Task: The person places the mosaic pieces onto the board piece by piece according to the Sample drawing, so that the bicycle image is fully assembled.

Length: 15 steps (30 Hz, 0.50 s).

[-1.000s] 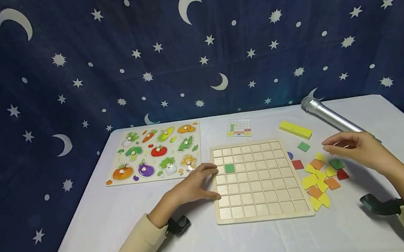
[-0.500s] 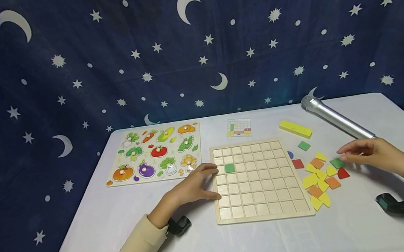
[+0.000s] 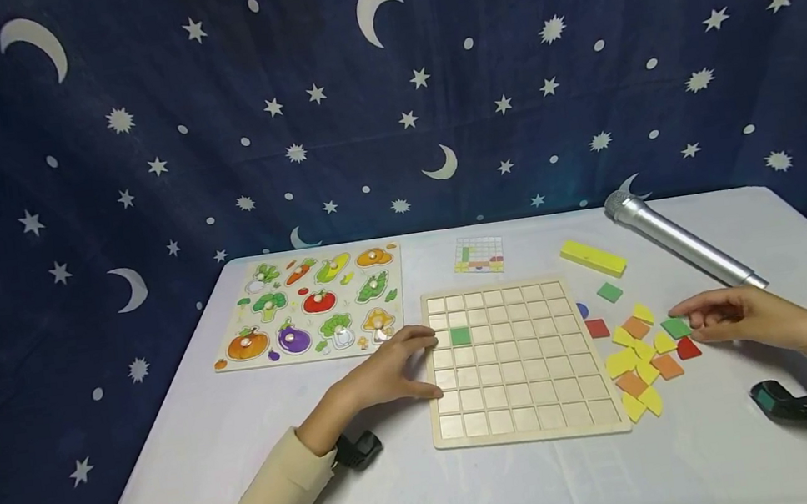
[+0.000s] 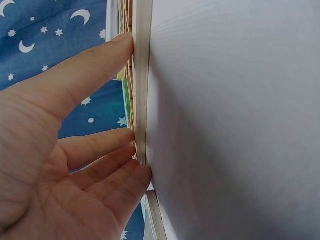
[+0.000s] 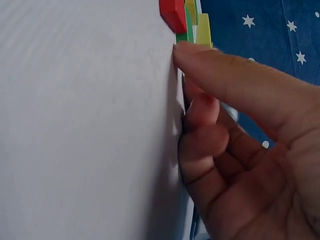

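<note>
A pale wooden grid board (image 3: 524, 372) lies flat, with one green square tile (image 3: 461, 336) in a cell near its upper left. My left hand (image 3: 381, 377) rests at its left edge, fingers and thumb spread; in the left wrist view the fingertips (image 4: 122, 45) touch the edge. My right hand (image 3: 759, 317) is at the loose pieces on the right, thumb and index finger at either side of another green square tile (image 3: 675, 328), which they pinch on the table. Beside it lie a red piece (image 3: 688, 348), several yellow pieces (image 3: 621, 363) and orange squares (image 3: 667, 367).
A vegetable peg puzzle (image 3: 319, 303) lies at the back left. Behind the grid board is a small pattern card (image 3: 479, 255). A yellow bar (image 3: 593, 258), a loose green tile (image 3: 609, 292) and a silver microphone (image 3: 682, 239) lie at the back right.
My right hand has moved right and down from above the pieces to the green tile, its thumb and index finger closing at it. My left hand has stayed at the board's edge.
</note>
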Available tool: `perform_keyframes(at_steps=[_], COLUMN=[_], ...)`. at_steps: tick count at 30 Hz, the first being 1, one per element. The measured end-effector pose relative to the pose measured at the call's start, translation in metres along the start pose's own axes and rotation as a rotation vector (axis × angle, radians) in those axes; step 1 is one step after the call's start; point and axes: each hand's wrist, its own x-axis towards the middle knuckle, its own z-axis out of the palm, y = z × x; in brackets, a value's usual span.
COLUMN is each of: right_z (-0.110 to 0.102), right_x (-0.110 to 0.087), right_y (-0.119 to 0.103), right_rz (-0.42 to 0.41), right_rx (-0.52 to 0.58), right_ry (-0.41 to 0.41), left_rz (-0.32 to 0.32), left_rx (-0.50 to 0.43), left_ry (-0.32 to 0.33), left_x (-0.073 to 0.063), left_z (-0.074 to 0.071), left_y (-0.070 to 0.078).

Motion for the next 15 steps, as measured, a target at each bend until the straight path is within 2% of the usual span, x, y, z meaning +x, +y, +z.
perform_keyframes(at_steps=[4, 15], right_z=[0.0034, 0.0041], right_x=[0.002, 0.0026], right_y=[0.0001, -0.0015], right_rz=[-0.025, 0.0], right_rx=[-0.02, -0.062], right_ry=[0.012, 0.037], left_rz=[-0.003, -0.008], left_rx=[-0.001, -0.005], left_ry=[-0.005, -0.007], left_x=[0.0003, 0.0001], left_z=[0.0003, -0.0002], left_y=[-0.0003, -0.0002])
